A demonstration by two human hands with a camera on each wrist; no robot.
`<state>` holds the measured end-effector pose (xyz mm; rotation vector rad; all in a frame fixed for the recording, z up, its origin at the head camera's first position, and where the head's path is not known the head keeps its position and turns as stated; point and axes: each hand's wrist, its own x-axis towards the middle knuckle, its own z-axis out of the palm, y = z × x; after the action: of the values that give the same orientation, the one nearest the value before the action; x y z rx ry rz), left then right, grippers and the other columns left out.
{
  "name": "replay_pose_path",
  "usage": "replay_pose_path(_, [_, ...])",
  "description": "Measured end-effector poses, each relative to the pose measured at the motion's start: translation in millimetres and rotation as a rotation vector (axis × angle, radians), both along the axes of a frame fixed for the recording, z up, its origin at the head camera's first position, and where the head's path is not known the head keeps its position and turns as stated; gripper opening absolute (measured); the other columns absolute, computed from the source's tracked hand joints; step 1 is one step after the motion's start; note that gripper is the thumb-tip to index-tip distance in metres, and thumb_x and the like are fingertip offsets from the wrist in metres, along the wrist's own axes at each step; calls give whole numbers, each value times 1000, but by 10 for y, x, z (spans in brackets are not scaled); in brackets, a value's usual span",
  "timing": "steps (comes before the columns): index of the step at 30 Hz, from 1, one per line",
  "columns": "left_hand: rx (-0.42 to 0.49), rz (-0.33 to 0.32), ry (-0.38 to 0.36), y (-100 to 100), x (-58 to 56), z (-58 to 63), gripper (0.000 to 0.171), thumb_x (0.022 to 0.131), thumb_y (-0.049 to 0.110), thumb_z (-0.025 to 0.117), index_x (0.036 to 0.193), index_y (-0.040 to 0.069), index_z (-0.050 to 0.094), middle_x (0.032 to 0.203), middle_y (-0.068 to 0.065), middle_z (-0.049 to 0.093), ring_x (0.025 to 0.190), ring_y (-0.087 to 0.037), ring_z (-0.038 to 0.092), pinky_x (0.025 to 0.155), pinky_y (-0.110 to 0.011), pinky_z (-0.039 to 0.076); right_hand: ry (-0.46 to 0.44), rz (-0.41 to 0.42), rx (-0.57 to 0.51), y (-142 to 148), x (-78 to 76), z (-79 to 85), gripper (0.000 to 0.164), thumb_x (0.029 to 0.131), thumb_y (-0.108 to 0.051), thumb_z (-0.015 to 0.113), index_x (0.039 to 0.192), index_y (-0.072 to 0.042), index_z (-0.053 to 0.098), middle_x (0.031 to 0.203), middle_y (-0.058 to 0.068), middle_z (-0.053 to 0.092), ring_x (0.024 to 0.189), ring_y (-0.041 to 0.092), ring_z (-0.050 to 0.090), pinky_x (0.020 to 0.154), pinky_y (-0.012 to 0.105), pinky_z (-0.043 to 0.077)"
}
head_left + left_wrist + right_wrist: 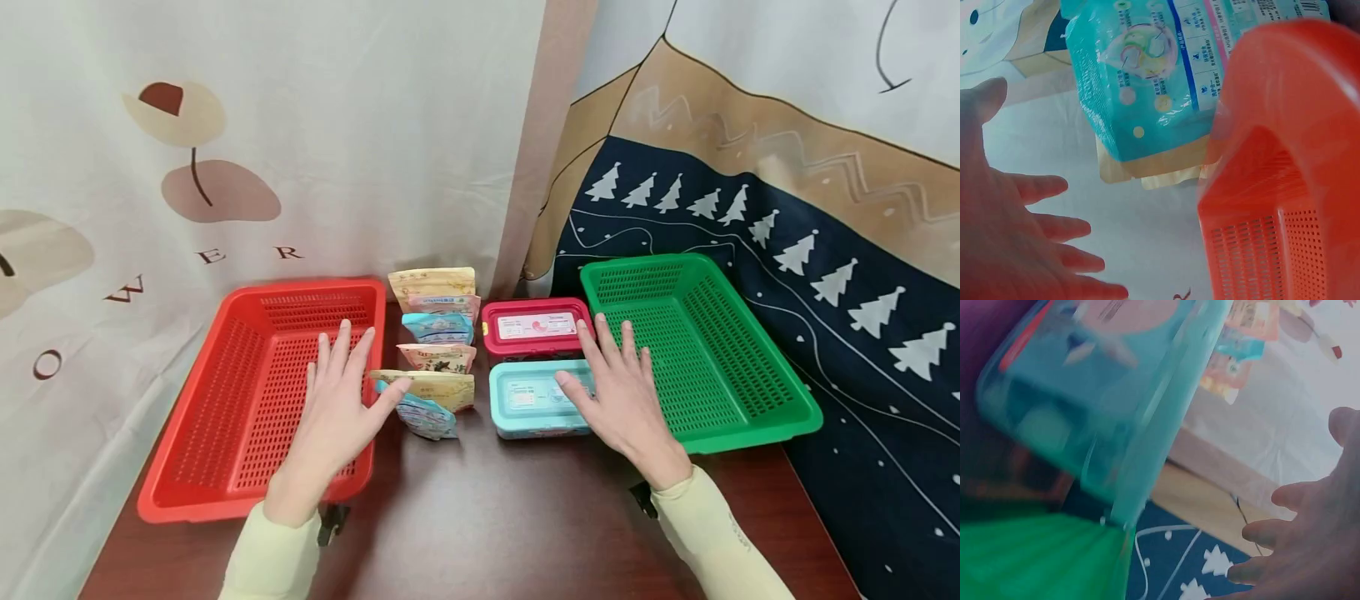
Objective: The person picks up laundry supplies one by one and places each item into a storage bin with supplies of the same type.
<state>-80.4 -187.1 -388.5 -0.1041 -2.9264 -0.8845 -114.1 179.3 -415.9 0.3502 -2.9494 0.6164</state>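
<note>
My left hand point(330, 425), fingers spread and holding nothing, hovers over the right side of the red basket point(303, 310). Its thumb overlaps the front pouches in the head view. Several stand-up pouches form a row front to back; the nearest is a blue pouch point(427, 417), whose printed face point(1141, 81) fills the upper left wrist view. My right hand point(626, 404), also spread and holding nothing, is above the light-blue lidded box point(528, 398) and the left edge of the green basket point(675, 333). Behind that box sits a magenta lidded box point(540, 325).
All of this stands on a dark reddish-brown table point(517, 517). A pale curtain point(375, 150) with printed shapes hangs behind, and a navy cloth point(847, 350) with white trees hangs at the right. Both baskets look empty inside.
</note>
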Motion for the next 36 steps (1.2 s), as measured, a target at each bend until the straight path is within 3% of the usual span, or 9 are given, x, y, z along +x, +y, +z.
replay_pose_path(8, [208,-3,59,-107,59,8,70,102,44,64,161,16,39,171,-5,23,156,-36,18,110,-77,26,72,63,-168,-290,63,-65,80,98,-55,58,161,-9,37,167,14,31,157,37,14,121,64,20])
replay_pose_path(15, [286,44,121,-226,107,-60,62,102,37,66,157,18,46,165,-2,36,151,-34,33,112,-70,30,80,140,-320,-542,167,-134,76,97,-49,65,159,-12,43,166,9,35,156,33,21,120,63,24])
replay_pose_path(24, [327,92,100,-317,170,-114,58,103,34,64,155,13,47,159,-11,44,144,-39,42,113,-62,36,205,215,-391,-869,316,-224,67,92,-44,73,148,-11,57,150,10,54,139,27,48,111,53,44])
replay_pose_path(28, [325,122,77,-315,179,-139,58,104,37,62,154,12,47,158,-14,44,141,-43,43,111,-64,37,207,241,-437,-997,354,-241,60,92,-43,75,142,-14,62,138,4,60,126,20,55,102,48,51])
replay_pose_path(36, [340,157,68,-304,193,-169,56,105,38,61,154,14,48,158,-16,44,135,-47,48,108,-65,40,193,351,-491,-1255,382,-285,46,93,-34,79,129,-8,69,122,1,70,110,12,65,92,35,56])
